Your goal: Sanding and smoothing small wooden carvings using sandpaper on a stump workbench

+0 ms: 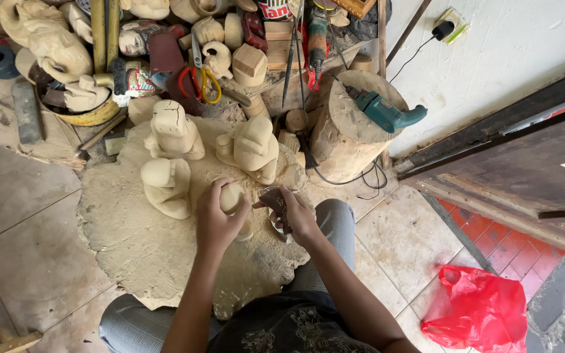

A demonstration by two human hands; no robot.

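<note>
At mid-frame your left hand (214,222) is closed around the small pale rounded wooden carving (232,196); keep that grip firm. Your right hand (299,216) pinches a dark folded piece of sandpaper (274,199) just beside it; rub lightly, following the curve, above the dusty mat (138,248).

The carved wooden figures (172,134) are pale cream, as is the dusty mat (138,248). The drill (387,112) is teal, the plastic bag (482,310) bright red, the scissors' handles (201,84) red and yellow, the trousers (132,323) grey check.
</note>
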